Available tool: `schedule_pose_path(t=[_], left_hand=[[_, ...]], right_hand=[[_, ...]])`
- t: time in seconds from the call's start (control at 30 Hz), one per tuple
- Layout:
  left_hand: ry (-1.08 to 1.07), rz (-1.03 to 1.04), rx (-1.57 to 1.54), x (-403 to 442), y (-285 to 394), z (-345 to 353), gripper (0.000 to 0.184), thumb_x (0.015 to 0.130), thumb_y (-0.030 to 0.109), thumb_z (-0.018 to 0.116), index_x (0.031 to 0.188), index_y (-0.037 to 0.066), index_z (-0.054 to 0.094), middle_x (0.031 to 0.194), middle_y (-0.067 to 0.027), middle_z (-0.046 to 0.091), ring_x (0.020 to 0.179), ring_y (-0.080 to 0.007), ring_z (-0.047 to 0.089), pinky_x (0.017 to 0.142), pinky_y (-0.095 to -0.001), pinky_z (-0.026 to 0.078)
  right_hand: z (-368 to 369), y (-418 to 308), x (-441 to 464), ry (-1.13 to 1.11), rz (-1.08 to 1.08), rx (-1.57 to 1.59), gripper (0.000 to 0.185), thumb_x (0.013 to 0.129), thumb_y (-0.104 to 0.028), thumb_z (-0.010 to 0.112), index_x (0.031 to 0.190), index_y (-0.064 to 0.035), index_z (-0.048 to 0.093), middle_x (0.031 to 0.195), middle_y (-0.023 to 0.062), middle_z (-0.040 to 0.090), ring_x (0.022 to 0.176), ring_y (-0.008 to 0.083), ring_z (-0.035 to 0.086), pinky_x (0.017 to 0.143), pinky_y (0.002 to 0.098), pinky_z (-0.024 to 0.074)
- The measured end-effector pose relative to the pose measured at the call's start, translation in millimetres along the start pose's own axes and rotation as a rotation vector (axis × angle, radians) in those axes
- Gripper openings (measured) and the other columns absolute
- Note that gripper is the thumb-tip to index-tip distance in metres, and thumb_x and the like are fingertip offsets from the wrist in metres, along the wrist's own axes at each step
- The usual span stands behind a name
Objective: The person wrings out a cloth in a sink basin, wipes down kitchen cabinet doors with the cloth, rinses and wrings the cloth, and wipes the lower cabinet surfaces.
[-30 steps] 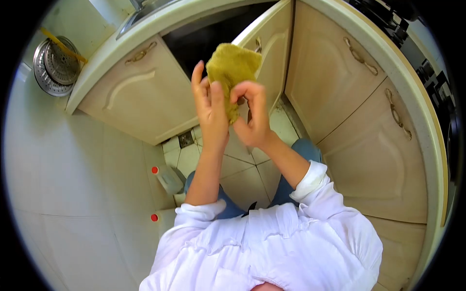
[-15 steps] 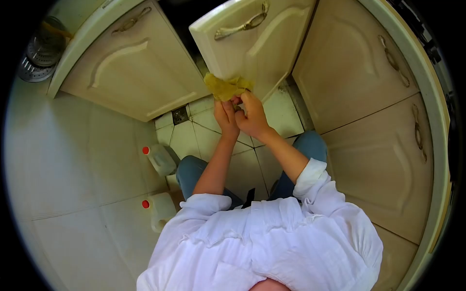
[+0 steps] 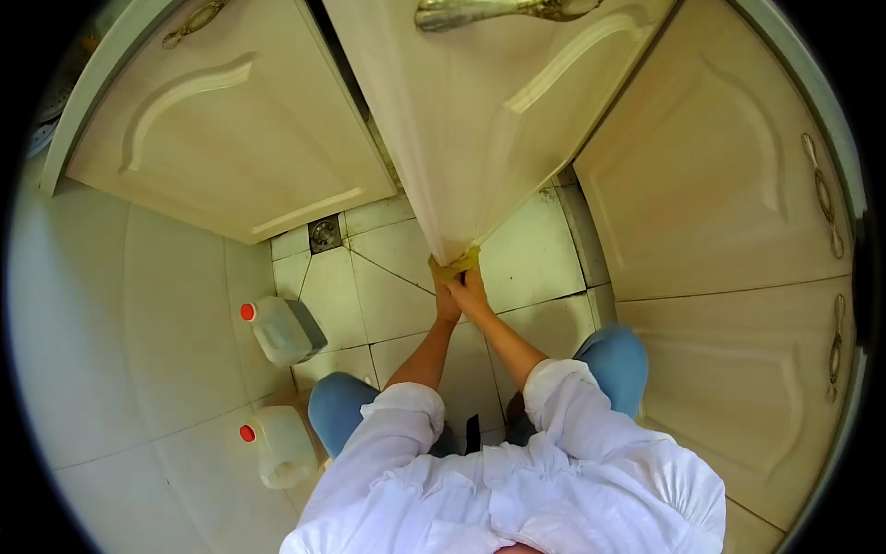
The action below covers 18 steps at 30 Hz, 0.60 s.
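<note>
Clock positions taken from the cloth: a pale tiled floor stretched below cabinet fronts at 10 and 2 o'clock, with a drain at 9 and an open door jutting across from 12. The yellow-green cloth wrapped the door's lower corner, touched by the left hand and right hand, set together, fingers partly hidden, their closure indeterminable. Two red-capped jugs stood toward 8 o'clock, beside the tiled wall.
</note>
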State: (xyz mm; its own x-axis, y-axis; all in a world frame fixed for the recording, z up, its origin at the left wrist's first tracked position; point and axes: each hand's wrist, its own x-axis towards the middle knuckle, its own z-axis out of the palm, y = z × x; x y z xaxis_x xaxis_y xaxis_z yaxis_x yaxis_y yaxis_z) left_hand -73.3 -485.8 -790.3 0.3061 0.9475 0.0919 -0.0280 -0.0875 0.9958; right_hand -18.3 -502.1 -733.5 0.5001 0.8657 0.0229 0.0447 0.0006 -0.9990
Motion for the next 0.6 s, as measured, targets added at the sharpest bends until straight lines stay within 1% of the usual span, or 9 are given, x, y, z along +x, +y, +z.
schedule_pose_path(t=[0.03,0.1,0.17,0.27,0.33,0.4,0.5,0.53,0.6], left_hand=[[0.041,-0.099,-0.143,-3.9,5.6,0.8,0.036,0.093,0.014,0.051,0.125,0.000,0.045,0.118,-0.0119,0.053,0.102,-0.0204,0.055,0.088,-0.0335,0.046],[0.011,-0.086,-0.120,-7.8,1.1,-4.5,0.036,0.092,0.013,0.052,0.125,0.000,0.045,0.117,-0.0119,0.053,0.102,-0.0206,0.055,0.087,-0.0334,0.046],[-0.044,-0.087,-0.068,-8.3,-10.9,-13.2,0.038,0.090,0.011,0.053,0.125,0.000,0.045,0.117,-0.0120,0.054,0.101,-0.0209,0.056,0.087,-0.0332,0.045],[-0.099,-0.083,0.001,0.3,0.7,-25.5,0.040,0.088,0.008,0.055,0.125,0.000,0.044,0.116,-0.0120,0.055,0.101,-0.0212,0.056,0.087,-0.0331,0.045],[0.039,-0.184,-0.119,3.9,43.3,-28.8,0.038,0.085,0.005,0.055,0.122,-0.001,0.046,0.112,-0.0119,0.058,0.095,-0.0206,0.057,0.083,-0.0327,0.046],[0.092,-0.187,-0.166,15.0,90.7,-41.2,0.038,0.085,0.004,0.053,0.122,-0.001,0.045,0.110,-0.0117,0.058,0.091,-0.0194,0.057,0.081,-0.0319,0.046],[0.274,-0.194,-0.278,48.9,164.6,-56.0,0.040,0.085,0.003,0.050,0.124,-0.001,0.044,0.097,-0.0099,0.059,0.080,-0.0150,0.055,0.075,-0.0292,0.047],[0.234,-0.169,-0.128,63.8,196.6,-63.5,0.039,0.084,0.003,0.050,0.123,0.000,0.046,0.093,-0.0083,0.059,0.078,-0.0141,0.054,0.074,-0.0289,0.046],[0.126,-0.059,0.067,92.7,260.5,-76.1,0.037,0.084,0.003,0.050,0.120,0.001,0.050,0.086,-0.0057,0.058,0.076,-0.0126,0.052,0.071,-0.0286,0.045]], right_hand=[[1.9,18.3,-2.5,-0.002,-0.006,0.001,0.034,0.078,-0.006,0.062,0.108,0.0014,0.048,0.100,0.0156,0.055,0.095,0.0295,0.057,0.082,0.0372,0.0462],[9.8,48.1,-0.6,0.061,0.140,0.044,0.043,0.076,-0.004,0.062,0.116,0.0017,0.046,0.106,0.0155,0.054,0.102,0.0273,0.054,0.088,0.0372,0.0441],[13.0,59.4,-5.4,0.077,0.164,0.119,0.043,0.076,-0.005,0.063,0.115,0.0016,0.047,0.107,0.0150,0.054,0.102,0.0272,0.054,0.089,0.0376,0.0439],[17.5,7.5,-10.6,0.154,0.216,0.284,0.044,0.077,-0.008,0.066,0.116,0.0009,0.047,0.109,0.0134,0.054,0.100,0.0260,0.054,0.088,0.0376,0.0445],[23.1,-26.3,-6.3,0.223,0.218,0.387,0.044,0.078,-0.009,0.067,0.117,0.0001,0.048,0.110,0.0123,0.054,0.098,0.0249,0.055,0.087,0.0371,0.0453],[30.3,-45.5,-0.1,0.364,0.108,0.251,0.036,0.080,-0.007,0.066,0.112,-0.0005,0.051,0.106,0.0109,0.057,0.093,0.0218,0.057,0.081,0.0342,0.0473],[26.6,-123.6,21.7,0.323,-0.066,0.243,0.023,0.080,-0.002,0.062,0.103,-0.0007,0.056,0.099,0.0102,0.058,0.085,0.0211,0.058,0.074,0.0316,0.0474],[24.5,-143.5,31.3,0.318,-0.067,0.257,0.023,0.080,-0.002,0.062,0.103,-0.0007,0.056,0.099,0.0102,0.058,0.085,0.0211,0.058,0.074,0.0316,0.0474],[24.4,-180.4,46.1,0.323,-0.261,0.135,0.012,0.080,0.003,0.057,0.091,-0.0007,0.059,0.091,0.0102,0.058,0.078,0.0217,0.058,0.069,0.0310,0.0458]])
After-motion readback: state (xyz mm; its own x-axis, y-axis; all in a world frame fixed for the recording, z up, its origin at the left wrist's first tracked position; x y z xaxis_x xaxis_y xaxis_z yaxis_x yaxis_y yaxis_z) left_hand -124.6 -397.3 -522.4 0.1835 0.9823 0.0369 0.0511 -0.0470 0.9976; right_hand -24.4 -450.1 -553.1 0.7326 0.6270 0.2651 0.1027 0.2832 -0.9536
